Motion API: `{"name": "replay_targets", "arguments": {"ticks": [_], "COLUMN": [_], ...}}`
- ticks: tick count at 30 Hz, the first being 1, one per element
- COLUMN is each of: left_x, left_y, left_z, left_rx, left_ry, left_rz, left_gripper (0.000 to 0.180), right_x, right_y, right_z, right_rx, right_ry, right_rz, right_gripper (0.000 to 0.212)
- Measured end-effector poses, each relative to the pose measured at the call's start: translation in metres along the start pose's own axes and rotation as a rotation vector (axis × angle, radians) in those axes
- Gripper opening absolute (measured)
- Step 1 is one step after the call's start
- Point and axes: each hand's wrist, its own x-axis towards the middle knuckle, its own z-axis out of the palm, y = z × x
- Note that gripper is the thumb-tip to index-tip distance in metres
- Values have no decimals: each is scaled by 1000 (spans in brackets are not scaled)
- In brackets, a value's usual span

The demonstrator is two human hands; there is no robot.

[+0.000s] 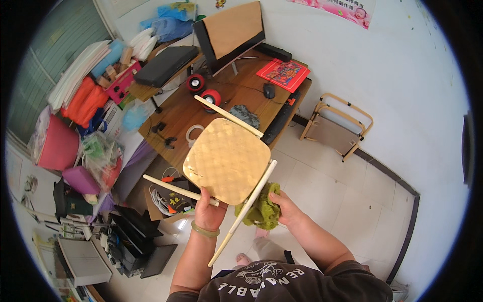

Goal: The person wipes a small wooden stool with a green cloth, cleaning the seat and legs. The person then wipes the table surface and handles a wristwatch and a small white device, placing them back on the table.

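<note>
A small stool [227, 160] with a tan, woven-patterned seat and pale cream legs is raised in front of me, tilted so its seat faces up toward me. My left hand [208, 211], a pale bangle at its wrist, grips it at the seat's near edge by one leg. In my right hand [288, 207] is a bunched fuzzy green cloth [262, 210]. Part of the cloth lies behind the stool's near leg; whether it presses on that leg I cannot tell.
Beyond the stool, a brown wooden desk [178, 118] carries a covered monitor [231, 35], red speakers and a mouse [269, 90]. A folded chair [334, 128] leans against the right wall. Bags and a pink bucket [58, 143] crowd the left; an open box of cables [166, 201] sits below.
</note>
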Motion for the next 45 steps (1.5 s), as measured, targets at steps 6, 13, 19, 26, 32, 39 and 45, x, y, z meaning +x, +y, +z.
{"name": "replay_targets", "arguments": {"ticks": [6, 13, 19, 26, 32, 39, 45], "left_x": [-88, -185, -238, -275, -278, -275, -266], "left_y": [52, 74, 86, 92, 90, 92, 88], "left_z": [-29, -42, -35, -29, -45, -30, -24], "left_rx": [9, 30, 69, 100, 24, 18, 38], "left_ry": [-44, -7, 21, -149, -38, -109, -99], "left_rz": [109, 230, 227, 278, 293, 298, 255], "left_gripper": [54, 55, 55, 61, 54, 61, 60], "right_x": [-50, -93, -99, -71, -109, -105, -83], "right_y": [29, 90, 177, 135, 180, 161, 137], "right_z": [46, 154, 201, 218, 232, 228, 237], "right_rx": [-144, -1122, -2146, -1970, -2184, -2259, -2151], "right_ry": [305, 108, -254, 111, -109, -270, 3], "right_rz": [-288, -939, -1242, -1203, -1214, -1235, -1122], "right_gripper": [46, 45, 52, 52, 57, 53, 65]}}
